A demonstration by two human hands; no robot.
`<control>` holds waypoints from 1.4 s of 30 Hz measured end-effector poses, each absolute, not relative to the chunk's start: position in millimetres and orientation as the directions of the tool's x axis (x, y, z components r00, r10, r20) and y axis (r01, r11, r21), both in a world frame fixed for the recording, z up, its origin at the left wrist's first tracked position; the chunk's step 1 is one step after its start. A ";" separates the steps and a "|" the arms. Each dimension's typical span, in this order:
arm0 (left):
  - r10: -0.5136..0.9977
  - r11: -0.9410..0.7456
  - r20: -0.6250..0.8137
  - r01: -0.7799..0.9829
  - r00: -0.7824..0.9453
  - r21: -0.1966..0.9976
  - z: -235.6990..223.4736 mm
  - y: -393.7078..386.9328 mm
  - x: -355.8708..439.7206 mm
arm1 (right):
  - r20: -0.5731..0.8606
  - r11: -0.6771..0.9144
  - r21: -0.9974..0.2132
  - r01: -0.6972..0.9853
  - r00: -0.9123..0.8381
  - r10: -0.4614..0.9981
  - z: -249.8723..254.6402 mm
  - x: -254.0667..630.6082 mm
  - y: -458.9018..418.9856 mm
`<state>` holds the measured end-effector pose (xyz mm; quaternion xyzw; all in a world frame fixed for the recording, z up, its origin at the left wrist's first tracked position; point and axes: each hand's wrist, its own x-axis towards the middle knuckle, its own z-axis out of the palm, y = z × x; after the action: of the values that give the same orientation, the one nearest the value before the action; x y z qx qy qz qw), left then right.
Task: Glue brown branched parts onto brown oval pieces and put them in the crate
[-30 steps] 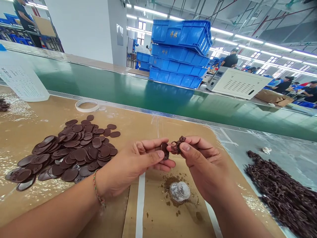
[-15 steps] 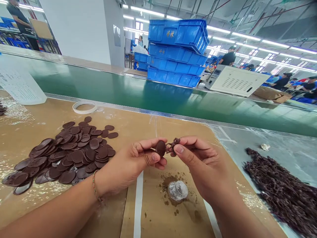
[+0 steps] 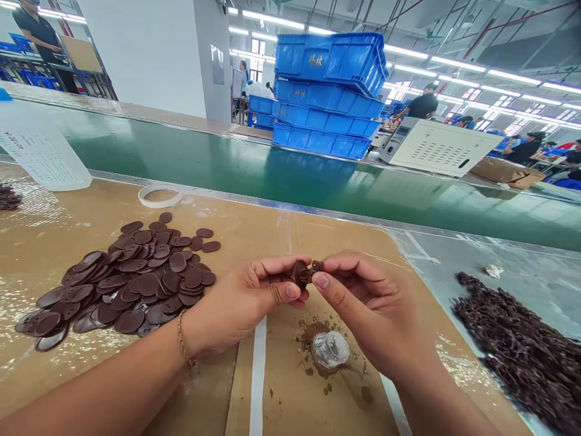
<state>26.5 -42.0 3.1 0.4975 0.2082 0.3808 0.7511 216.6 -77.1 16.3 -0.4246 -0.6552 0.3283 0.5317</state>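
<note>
From the head camera, we see the left hand (image 3: pixel 240 303) curled nearly shut, its thumb and fingers pinching a dark brown oval disc (image 3: pixel 300 274). The right hand (image 3: pixel 367 303) is just as closed, with thumb and forefinger nipping a small twisted brown piece (image 3: pixel 318 265) that touches the disc's right side. The 2 things meet between the hands, the disc nearer the left hand and the piece nearer the right; we cannot tell the disc's long axis from this angle. To the left lies a pile of similar brown discs (image 3: pixel 136 278); to the right, a heap of tangled brown strips (image 3: pixel 512 345). Nearer us, a clear plastic cap (image 3: pixel 330 350) sits in a brown smear on the cardboard-covered bench (image 3: pixel 272 242). Beyond, past a green conveyor belt (image 3: pixel 227 163), stand stacked blue plastic crates (image 3: pixel 327 72).
</note>
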 end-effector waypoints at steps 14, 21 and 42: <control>0.764 0.149 0.093 -0.315 0.639 0.937 -1.7 -42.1 27.9 | 0.444 0.449 -0.874 0.184 -0.072 0.893 19.6 209.7 -76.1; 0.775 0.114 0.099 -0.292 0.624 0.950 -1.3 -40.9 27.6 | 0.394 0.395 -0.906 0.150 -0.039 0.918 20.3 207.4 -77.0; 0.788 0.057 0.065 -0.179 0.612 0.982 -4.3 -35.9 23.4 | 0.275 0.282 -0.959 0.029 -0.148 0.950 23.6 208.4 -81.3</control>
<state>23.4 -35.9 -4.3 0.5871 0.2595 0.3559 0.6792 208.4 -81.3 23.6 -0.3999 -0.6122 0.4464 0.5158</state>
